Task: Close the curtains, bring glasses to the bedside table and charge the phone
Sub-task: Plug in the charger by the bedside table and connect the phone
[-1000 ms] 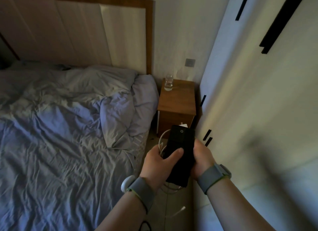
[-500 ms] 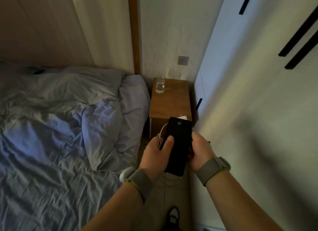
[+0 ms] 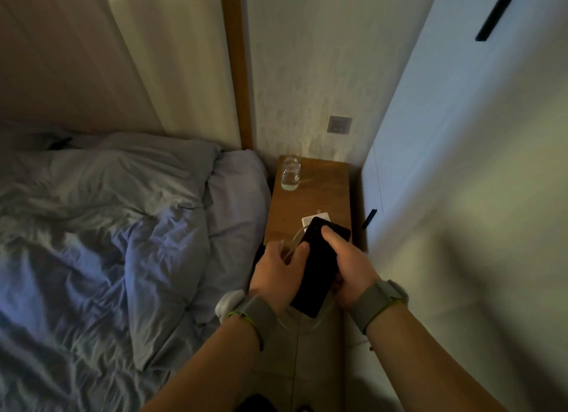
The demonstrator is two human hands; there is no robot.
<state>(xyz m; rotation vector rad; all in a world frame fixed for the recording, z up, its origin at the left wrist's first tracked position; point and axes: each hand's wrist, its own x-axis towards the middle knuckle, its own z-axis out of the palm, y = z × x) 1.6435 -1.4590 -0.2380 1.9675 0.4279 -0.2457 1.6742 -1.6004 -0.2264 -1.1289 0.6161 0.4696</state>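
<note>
Closest, over the narrow strip of floor between bed and wardrobe: two bare forearms, each banded by a grey woven wrist strap (image 3: 255, 315).

- One left hand (image 3: 276, 276), fingers curled, thumb laid along the left edge of the phone (image 3: 318, 270). Loops of thin white cable (image 3: 295, 238) show at its fingers; whether they clasp the cable, I cannot tell.
- One right hand (image 3: 353, 273), fingers wrapped beneath the phone, thumb pressed flat on its upper face.
- One phone, a slim black glossy slab with rounded corners, tilted and held by both hands, its top end over the near edge of the bedside table (image 3: 307, 202).
- One charger block (image 3: 307, 220), small, white and square-cornered, on the table just behind the phone's top.
- One bedside table, warm brown wood with a flat oblong top.
- One glass (image 3: 290, 175), clear and cylindrical, upright at the table's far left corner.
- One duvet (image 3: 107, 227), grey-blue and heavily rumpled, to the left, with a soft pillow (image 3: 239, 202) beside the table.
- One headboard (image 3: 153, 58), pale padded panels in a wooden frame.
- One wall plate (image 3: 339, 125), small, square and grey, on textured wall above the table.
- One wardrobe (image 3: 461, 165), smooth pale doors with black bar handles, to the right
</note>
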